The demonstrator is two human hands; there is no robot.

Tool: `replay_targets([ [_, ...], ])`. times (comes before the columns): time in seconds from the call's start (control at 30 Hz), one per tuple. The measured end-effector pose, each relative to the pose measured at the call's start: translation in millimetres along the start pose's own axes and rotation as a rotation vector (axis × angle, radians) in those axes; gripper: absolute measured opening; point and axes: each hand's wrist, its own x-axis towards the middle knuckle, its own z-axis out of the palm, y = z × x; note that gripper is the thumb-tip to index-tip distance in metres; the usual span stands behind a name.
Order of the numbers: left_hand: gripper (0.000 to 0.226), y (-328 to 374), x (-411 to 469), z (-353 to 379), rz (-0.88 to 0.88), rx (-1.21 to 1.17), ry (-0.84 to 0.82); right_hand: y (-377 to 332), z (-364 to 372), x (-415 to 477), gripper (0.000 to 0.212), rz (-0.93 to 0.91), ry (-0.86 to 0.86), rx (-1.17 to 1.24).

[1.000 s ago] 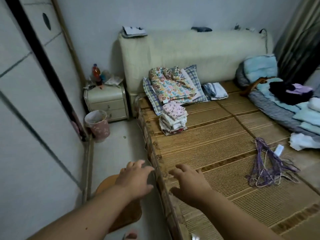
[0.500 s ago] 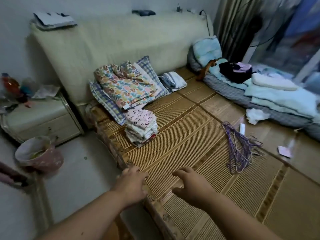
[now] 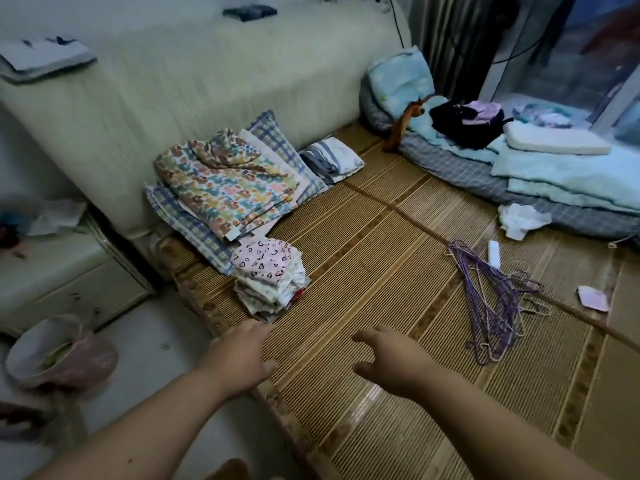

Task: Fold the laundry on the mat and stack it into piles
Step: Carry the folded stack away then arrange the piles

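Observation:
A bamboo mat [image 3: 363, 258] covers the bed. Near its left edge stands a pile of folded small clothes [image 3: 268, 277] with a heart-print piece on top. Behind it a folded colourful patterned cloth [image 3: 225, 181] lies on a checked pillow [image 3: 277, 140], with a striped folded cloth [image 3: 332, 157] beside. My left hand [image 3: 239, 358] reaches over the mat's left edge just in front of the pile, fingers relaxed, holding nothing. My right hand [image 3: 391, 358] hovers over the mat to the right, fingers loosely spread and empty.
A bundle of purple hangers [image 3: 491, 299] lies on the mat at right, a thin stick [image 3: 588, 322] beside it. Bedding, a dark garment [image 3: 464, 121] and a white cloth [image 3: 519, 220] sit at far right. A nightstand [image 3: 62, 271] and pink bin [image 3: 59, 355] stand left.
The view has swung right and closer to the bed. Both hands have moved forward over the mat, the left one nearing the folded pile.

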Motion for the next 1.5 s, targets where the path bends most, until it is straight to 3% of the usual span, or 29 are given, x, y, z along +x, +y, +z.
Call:
replay_targets([
  [0.43, 0.064, -41, 115, -50, 0.137, 0.067, -0.05, -39, -28, 108, 0.057, 0.026, 0.041, -0.006],
  [0.83, 0.066, -164, 338, -101, 0.375, 0.287, -0.263, -123, 4, 313, 0.057, 0.289, -0.074, 0.061],
  [1.03, 0.068, -179, 411, -67, 0.432, 0.289, -0.29, -131, 36, 384, 0.056, 0.429, 0.019, 0.243],
  [1.33, 0.071, -205, 485, 15, 0.24, 0.028, -0.206, -96, 111, 472, 0.049, 0.681, 0.264, 0.664],
  [1.4, 0.094, -208, 488, 27, 0.172, -0.104, -0.185, -93, 119, 479, 0.071, 0.796, 0.337, 0.792],
  [1.5, 0.128, -216, 495, 46, -0.016, -0.276, -0.259, -88, 134, 485, 0.11, 0.918, 0.283, 0.834],
])
